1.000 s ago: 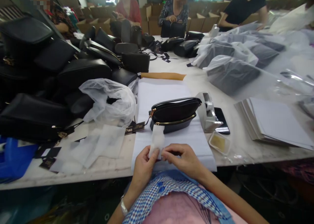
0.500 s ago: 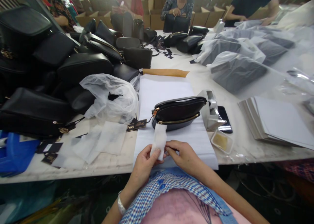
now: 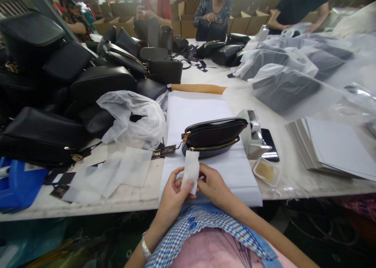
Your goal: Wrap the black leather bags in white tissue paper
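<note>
Between my hands stands a narrow, folded strip of white wrapping sheet (image 3: 191, 167), thin and soft-looking. My left hand (image 3: 175, 191) pinches its lower part, thumb across the front. My right hand (image 3: 214, 183) is closed at the strip's right edge; its fingertips are partly hidden behind the strip. Just beyond the strip's top a small black zip bag (image 3: 216, 135) with gold zippers rests on a stack of white paper sheets (image 3: 196, 103). A black hang tag (image 3: 163, 152) with gold lettering hangs from its left end.
Loose white sheets (image 3: 136, 166) and a crumpled clear plastic bag (image 3: 117, 107) lie left, before piled black bags (image 3: 102, 78). Right are a tape dispenser (image 3: 249, 133), a phone (image 3: 268, 142), a small plastic dish (image 3: 266, 172) and stacked boards (image 3: 337, 146). Several people sit or stand across the table.
My right hand has moved slightly up along the strip's edge, its fingers more curled in. My left hand still grips the strip. The black bag stays in place.
</note>
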A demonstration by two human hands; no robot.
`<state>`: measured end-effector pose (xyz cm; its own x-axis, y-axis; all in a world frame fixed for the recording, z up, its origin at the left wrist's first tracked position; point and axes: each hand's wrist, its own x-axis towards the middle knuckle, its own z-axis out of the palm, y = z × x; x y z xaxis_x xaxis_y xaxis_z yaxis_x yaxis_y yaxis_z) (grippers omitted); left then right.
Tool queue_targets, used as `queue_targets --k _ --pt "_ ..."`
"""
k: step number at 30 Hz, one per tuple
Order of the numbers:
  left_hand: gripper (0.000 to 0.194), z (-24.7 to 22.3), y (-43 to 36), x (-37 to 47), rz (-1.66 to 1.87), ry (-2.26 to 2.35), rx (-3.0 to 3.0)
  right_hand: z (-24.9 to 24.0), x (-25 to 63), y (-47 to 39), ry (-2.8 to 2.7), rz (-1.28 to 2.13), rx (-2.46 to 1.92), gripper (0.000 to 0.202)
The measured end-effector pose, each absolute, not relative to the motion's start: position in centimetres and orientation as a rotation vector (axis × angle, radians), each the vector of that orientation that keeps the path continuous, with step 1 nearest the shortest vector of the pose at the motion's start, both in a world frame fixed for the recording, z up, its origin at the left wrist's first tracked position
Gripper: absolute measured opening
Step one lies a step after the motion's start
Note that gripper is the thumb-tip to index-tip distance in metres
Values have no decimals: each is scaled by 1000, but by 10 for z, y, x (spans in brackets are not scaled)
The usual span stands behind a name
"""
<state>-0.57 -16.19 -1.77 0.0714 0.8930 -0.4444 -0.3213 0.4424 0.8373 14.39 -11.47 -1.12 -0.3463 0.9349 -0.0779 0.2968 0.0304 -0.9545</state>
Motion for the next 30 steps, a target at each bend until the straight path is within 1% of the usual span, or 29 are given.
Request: queue_targets --k 3,4,8,10,12,15,17,20,22,26,28,30 --pt "74 -18 -161 -5 1039 1198 609 -13 151 -118 -1575 1385 -1272 29" --pt "75 -18 -161 -4 1045 1213 615 -13 153 -120 -1513 1426 -1268 29" --pt "76 -19 -161 -2 1058 1260 668 -11 158 -127 -1398 1576 -1228 45" --pt "73 -20 -162 -2 1076 1267 682 -10 156 -129 -1403 1627 -1188 51" --pt "68 -21 -166 -3 1098 1251 673 -9 152 -128 -1393 1642 -1153 52" --pt "60 -24 -173 -6 1109 1143 637 -9 147 -128 -1381 1617 -1148 48" --pt "62 -27 -177 -8 1108 1089 626 -8 145 -128 -1418 1554 -1177 48" --pt "68 -32 -181 -7 1111 1142 647 -7 143 -129 -1535 1393 -1257 47" --pt "67 -33 -181 -5 1107 1190 684 -7 140 -128 -1603 1312 -1290 44" --pt "61 -27 -178 -3 1076 1235 767 -12 137 -121 -1628 1368 -1272 39" --pt "61 -21 -176 -4 1052 1233 797 -14 140 -119 -1637 1427 -1231 46" --pt "60 -14 -174 -9 1016 1219 838 -12 147 -118 -1711 1420 -1194 61"
